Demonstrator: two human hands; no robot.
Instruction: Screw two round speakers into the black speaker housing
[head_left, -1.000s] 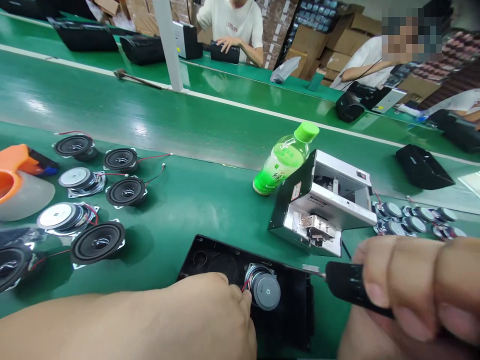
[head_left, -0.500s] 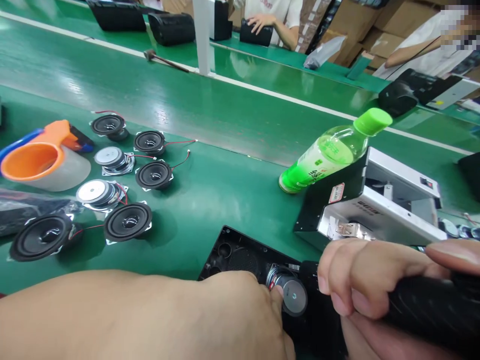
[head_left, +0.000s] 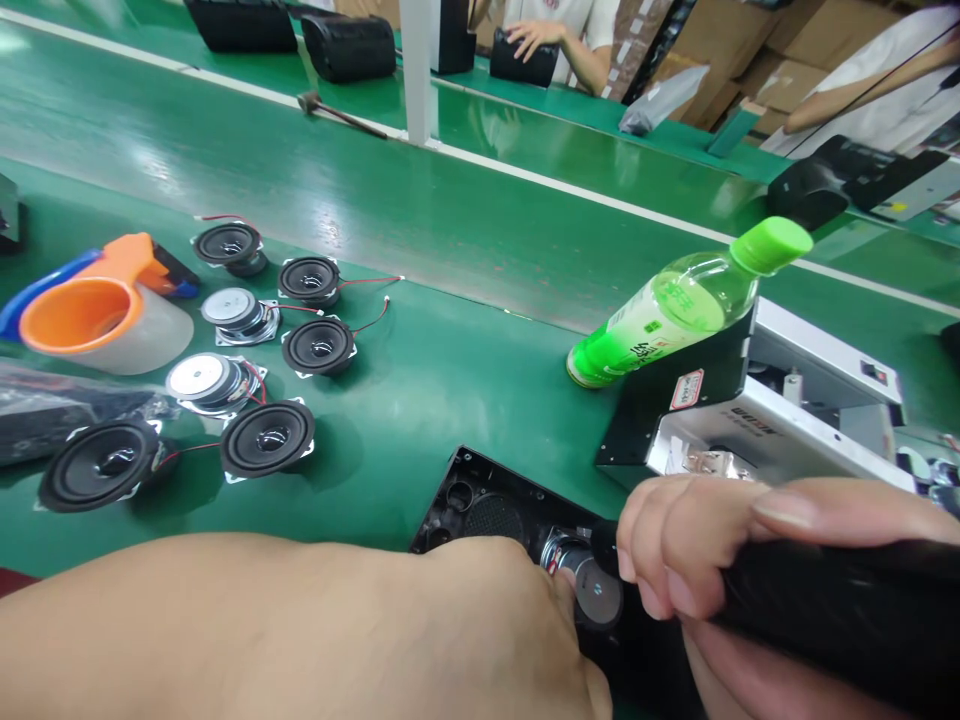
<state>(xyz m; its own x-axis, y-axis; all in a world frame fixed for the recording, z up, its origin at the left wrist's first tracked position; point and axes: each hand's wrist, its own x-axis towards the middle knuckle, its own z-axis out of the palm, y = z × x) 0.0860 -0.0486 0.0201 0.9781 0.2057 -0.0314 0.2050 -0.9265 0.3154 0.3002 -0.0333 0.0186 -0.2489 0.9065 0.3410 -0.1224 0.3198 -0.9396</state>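
Observation:
My left hand (head_left: 502,620) reaches across the front, its back toward me. A fingertip presses against a round speaker driver (head_left: 598,592) that lies magnet up in a black plastic speaker panel (head_left: 551,495); the other fingers are mostly hidden. My right hand (head_left: 697,540) is wrapped round a black electric screwdriver (head_left: 840,610). Its dark front end points left at the driver's upper edge, and the tip cannot be made out. The panel's lower part is covered by my hands.
Several loose speaker drivers (head_left: 268,438) lie at left beside an orange-rimmed cup (head_left: 142,330). A green-capped bottle (head_left: 667,310) leans against a silver and black machine (head_left: 810,420) at right. Across the green bench (head_left: 465,240), a co-worker's hand (head_left: 536,38) rests on a black case.
My right hand and the screwdriver have moved left, closer to the speaker driver. My left hand stays at the driver. The scene has shifted slightly rightward in view.

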